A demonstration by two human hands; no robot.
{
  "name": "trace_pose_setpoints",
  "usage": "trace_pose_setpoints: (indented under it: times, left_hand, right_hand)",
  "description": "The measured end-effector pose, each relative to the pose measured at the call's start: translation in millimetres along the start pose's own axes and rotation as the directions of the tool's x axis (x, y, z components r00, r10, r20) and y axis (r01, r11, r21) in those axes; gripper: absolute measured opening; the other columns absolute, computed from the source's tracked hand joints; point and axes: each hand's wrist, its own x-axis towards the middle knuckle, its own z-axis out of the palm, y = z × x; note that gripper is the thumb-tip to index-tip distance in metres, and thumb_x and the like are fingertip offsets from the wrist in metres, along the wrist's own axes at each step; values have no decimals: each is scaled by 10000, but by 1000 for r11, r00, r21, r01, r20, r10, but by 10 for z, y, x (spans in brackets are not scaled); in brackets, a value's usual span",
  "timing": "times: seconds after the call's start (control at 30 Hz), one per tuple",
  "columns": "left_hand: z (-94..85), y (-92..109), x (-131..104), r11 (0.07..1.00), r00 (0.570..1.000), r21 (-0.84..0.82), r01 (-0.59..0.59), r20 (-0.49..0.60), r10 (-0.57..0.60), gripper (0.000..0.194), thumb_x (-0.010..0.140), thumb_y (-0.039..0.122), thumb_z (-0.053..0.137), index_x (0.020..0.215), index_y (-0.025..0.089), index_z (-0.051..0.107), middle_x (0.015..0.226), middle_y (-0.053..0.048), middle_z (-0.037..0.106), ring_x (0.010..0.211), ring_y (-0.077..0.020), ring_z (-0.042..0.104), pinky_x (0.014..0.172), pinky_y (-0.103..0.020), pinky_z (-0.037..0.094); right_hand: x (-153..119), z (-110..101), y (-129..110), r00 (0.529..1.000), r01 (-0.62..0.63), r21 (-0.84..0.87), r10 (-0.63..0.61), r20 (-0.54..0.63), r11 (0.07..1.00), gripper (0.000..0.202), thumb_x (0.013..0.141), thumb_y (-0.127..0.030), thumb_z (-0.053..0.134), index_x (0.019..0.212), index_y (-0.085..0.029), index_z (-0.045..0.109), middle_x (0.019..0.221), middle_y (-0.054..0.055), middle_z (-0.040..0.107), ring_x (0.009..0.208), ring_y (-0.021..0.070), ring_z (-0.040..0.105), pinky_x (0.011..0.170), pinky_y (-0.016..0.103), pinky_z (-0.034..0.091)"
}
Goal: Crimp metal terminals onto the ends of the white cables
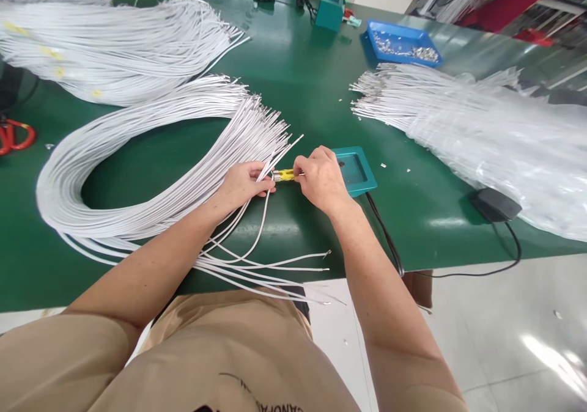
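Note:
A large looped bundle of white wires [151,216] lies on the green table, its cut ends fanned toward the middle. My left hand [245,183] pinches a few white wires near their ends, beside that bundle. Closed around a small yellow tool or part [287,175] with a metallic tip is my right hand [321,176]; the tip touches the wires at my left fingertips. Just behind my right hand sits a teal tray-shaped device [362,170]. Several loose wires [284,262] trail toward the table's front edge.
Another white wire bundle [114,45] lies back left, and a plastic-wrapped one [495,131] at right. A blue tray [403,44] of small metal parts and a teal box [329,10] stand behind. Red-handled scissors [18,136] lie left; a black pedal-like object [496,205] sits right.

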Motion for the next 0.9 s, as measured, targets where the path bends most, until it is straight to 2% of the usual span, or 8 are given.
trace_pose_setpoints:
  times: [0.13, 0.23, 0.47, 0.57, 0.63, 0.73, 0.8, 0.9]
  left_hand:
    - [-16, -7, -4, 999, 999, 36, -28, 19, 27, 276, 652, 208, 799, 904, 125, 726, 790, -43, 735, 756, -196, 744, 624, -251, 593]
    - [-42, 24, -10, 998, 999, 63, -4, 44, 1, 269, 658, 223, 795, 901, 126, 732, 772, -38, 745, 768, -205, 748, 684, -282, 604]
    - [-183, 126, -17, 998, 998, 57, 42, 42, -44, 417, 620, 222, 838, 1011, 133, 724, 742, -19, 736, 752, -202, 741, 699, -280, 570]
    - [-247, 117, -6, 1000, 998, 10, 2, 67, -3, 450, 598, 257, 870, 1018, 161, 738, 793, -19, 735, 761, -183, 719, 650, -246, 527]
    - [-268, 119, -6, 999, 998, -34, -5, 67, 7, 431, 563, 278, 896, 952, 159, 752, 815, -28, 735, 751, -172, 696, 623, -236, 501]
    - [-270, 145, -25, 999, 997, -49, 1, 75, 3, 393, 543, 311, 916, 862, 151, 751, 830, -42, 725, 776, -170, 680, 599, -220, 467]
    - [-267, 163, -40, 999, 998, -42, 13, 66, -10, 369, 587, 364, 899, 855, 156, 753, 882, -58, 723, 838, -180, 676, 604, -212, 461]
    - [-269, 170, -50, 997, 999, -69, 27, 38, -24, 351, 691, 461, 829, 895, 182, 770, 982, -69, 723, 895, -172, 653, 662, -222, 480]
  right_hand:
    - [-92, 4, 53, 981, -113, -27, 107, -161, 993, 228, 922, -247, 573, 1105, -158, 675, 1155, 143, 690, 1236, 316, 511, 1191, 607, 139]
    - [-151, 77, 123, 919, -295, -89, 256, -301, 951, 408, 969, -293, 500, 1333, -119, 559, 1451, 208, 518, 1401, 383, 376, 1159, 680, 135]
    - [-157, 102, 112, 912, -316, -68, 284, -295, 946, 429, 985, -300, 467, 1367, -118, 541, 1478, 212, 495, 1417, 372, 380, 1165, 639, 185]
    - [-211, -29, -171, 947, -184, 79, 198, -252, 980, 365, 982, -277, 489, 1297, -125, 595, 1395, 191, 578, 1303, 317, 499, 1104, 493, 343]
    - [-289, -84, -450, 991, 72, 189, -48, -126, 979, 287, 1001, -289, 471, 1182, -162, 654, 1198, 125, 697, 1115, 244, 607, 985, 377, 432]
    - [-466, -50, -857, 915, 387, 197, -402, 44, 901, 274, 1006, -305, 468, 943, -163, 693, 949, 91, 726, 938, 231, 630, 898, 376, 445]
    - [-608, 21, -1053, 889, 432, 133, -446, 103, 892, 222, 962, -167, 488, 851, -139, 678, 840, 95, 701, 870, 238, 625, 903, 408, 438]
    - [-775, 65, -1188, 897, 343, 167, -375, 233, 924, 164, 905, -103, 517, 842, -132, 665, 786, 92, 682, 733, 218, 624, 706, 359, 465]
